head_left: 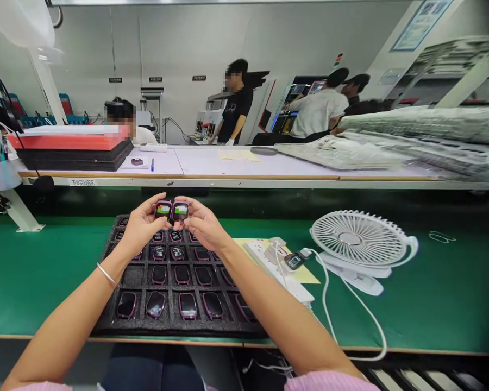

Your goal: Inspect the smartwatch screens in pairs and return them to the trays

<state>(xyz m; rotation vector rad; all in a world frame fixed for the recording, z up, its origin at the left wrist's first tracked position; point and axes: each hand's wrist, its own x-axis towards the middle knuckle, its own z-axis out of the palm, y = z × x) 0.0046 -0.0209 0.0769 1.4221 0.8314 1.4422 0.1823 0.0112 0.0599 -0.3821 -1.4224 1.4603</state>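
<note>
My left hand (143, 221) pinches a small purple-framed smartwatch body (163, 210) by its edges. A matching watch body (181, 210) is pinched in my right hand (201, 221), side by side with the first. Both screens are lit with green and white areas and face me. Under my hands lies a black foam tray (171, 324) with rows of square pockets. Several strapless watches sit in them, among them a dark-screened watch (187, 305) in the front row and one showing white text (159, 253). My forearms hide parts of the tray.
Right of the tray are a white power strip (283, 276) with a plugged-in device (296, 260), white cables and a white fan (358, 239). A shelf (204, 165) behind holds red and black foam stacks (73, 146) and wrapped packages (424, 127). Several people are beyond it.
</note>
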